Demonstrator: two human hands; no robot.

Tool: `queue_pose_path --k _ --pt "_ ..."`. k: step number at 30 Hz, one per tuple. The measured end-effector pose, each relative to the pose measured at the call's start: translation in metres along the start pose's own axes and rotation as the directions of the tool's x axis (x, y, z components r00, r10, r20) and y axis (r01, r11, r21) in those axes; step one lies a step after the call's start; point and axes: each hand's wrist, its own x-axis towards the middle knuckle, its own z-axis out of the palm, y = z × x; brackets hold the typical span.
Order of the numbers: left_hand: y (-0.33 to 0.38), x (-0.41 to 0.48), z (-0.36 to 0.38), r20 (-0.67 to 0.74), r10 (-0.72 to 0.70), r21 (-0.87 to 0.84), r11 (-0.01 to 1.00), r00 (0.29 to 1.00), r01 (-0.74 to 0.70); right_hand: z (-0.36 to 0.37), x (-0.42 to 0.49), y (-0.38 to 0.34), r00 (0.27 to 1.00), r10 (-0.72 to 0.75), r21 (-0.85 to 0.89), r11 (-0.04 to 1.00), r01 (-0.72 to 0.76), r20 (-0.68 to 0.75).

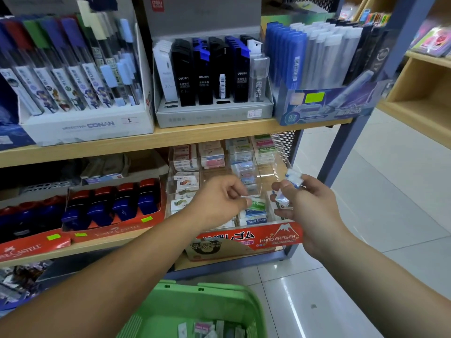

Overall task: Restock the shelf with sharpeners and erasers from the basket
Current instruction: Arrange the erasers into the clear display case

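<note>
Step in hand: shelving erasers. Right hand (314,206) pinches small blue-and-white wrapped erasers (294,178) between its fingers, just before the clear eraser display (273,164). Left hand (219,201) is curled shut, holding nothing visible. Next: drop into the matching compartment. More stock remains in the green basket (170,303).

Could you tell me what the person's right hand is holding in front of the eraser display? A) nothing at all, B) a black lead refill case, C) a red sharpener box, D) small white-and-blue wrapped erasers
D: the right hand pinches small white-and-blue wrapped erasers between its fingers, just in front of the clear eraser display; the left hand is curled beside it, above the green basket.
</note>
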Motion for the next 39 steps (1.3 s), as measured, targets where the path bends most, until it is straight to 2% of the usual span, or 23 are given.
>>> queue_pose_path --k 2,5,9,11,13,15,17,20,25,39 --pt "0.001 -0.004 -0.001 0.105 -0.007 0.072 0.997 0.994 0.0 -0.002 0.0 0.0 1.0 0.01 -0.009 1.0 -0.01 -0.004" --pt "0.005 -0.008 -0.001 0.169 0.051 0.356 0.928 0.984 -0.109 -0.004 0.001 0.0 1.0 0.027 0.017 1.0 -0.027 0.003" --pt "0.01 -0.009 -0.003 0.209 0.077 0.365 0.919 0.975 -0.151 -0.003 0.001 0.001 0.992 0.063 0.063 0.996 -0.07 0.108" --pt "0.011 -0.006 -0.006 0.137 0.077 0.312 0.943 0.988 -0.117 -0.003 0.002 0.003 0.971 0.124 0.136 0.979 -0.153 0.203" --pt "0.018 -0.007 -0.009 0.057 0.068 0.125 0.989 0.996 -0.074 -0.004 0.004 0.004 0.947 0.172 0.216 0.948 -0.234 0.271" --pt "0.025 -0.008 -0.009 0.073 0.043 -0.111 0.993 0.996 -0.035 -0.005 0.005 0.005 0.935 0.169 0.249 0.935 -0.252 0.311" --pt "0.032 -0.014 -0.007 0.147 0.028 -0.242 0.97 0.989 0.009 -0.006 0.006 0.005 0.927 0.141 0.225 0.947 -0.228 0.346" --pt "0.034 -0.017 -0.004 0.147 0.056 -0.261 0.965 0.988 -0.016 -0.008 0.006 0.006 0.932 0.082 0.152 0.978 -0.144 0.352" --pt "0.028 -0.015 -0.015 0.173 -0.021 -0.379 0.921 0.985 0.086 -0.01 0.001 0.005 0.93 0.05 0.08 0.993 -0.085 0.363" --pt "0.019 -0.021 -0.029 0.242 -0.036 -0.522 0.838 0.97 0.161 -0.011 0.004 0.005 0.941 0.142 0.156 0.968 -0.197 0.306"
